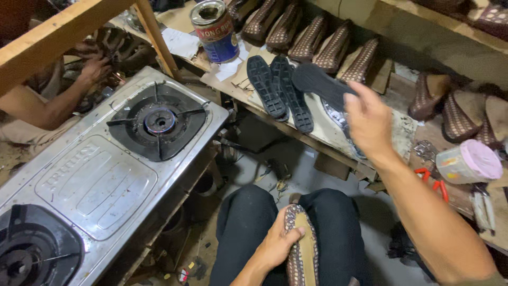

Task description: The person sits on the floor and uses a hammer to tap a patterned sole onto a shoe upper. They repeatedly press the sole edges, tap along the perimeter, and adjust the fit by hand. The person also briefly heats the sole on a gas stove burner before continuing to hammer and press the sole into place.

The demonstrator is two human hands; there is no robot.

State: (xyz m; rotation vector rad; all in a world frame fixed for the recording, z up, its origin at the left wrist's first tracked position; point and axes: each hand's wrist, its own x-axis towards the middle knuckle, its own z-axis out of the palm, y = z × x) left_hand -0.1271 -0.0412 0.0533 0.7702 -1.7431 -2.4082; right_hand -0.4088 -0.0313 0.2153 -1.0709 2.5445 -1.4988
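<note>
Far left of the left hand (278, 244): a steel gas stove (100, 180). Left hand closed around a patterned shoe upper (301, 249) on the lap, thumb across it. Above it, two black soles (279, 90) lying on the desk (317, 130). Right hand (369, 121) raised over the desk, fingers gripping a third black sole (320, 83). Right of that hand: a pink-lidded jar (468, 161).

It was a small shoemaking workshop. A rough wooden bench (323, 132) carried loose black soles (278, 87), and behind the bench stood a row of unfinished patterned shoes (317, 39). A glue tin (216, 30) sat at the bench's far end (lid off), pliers (434, 182) at its near end, and a gas stove (106, 169) beside it.
</note>
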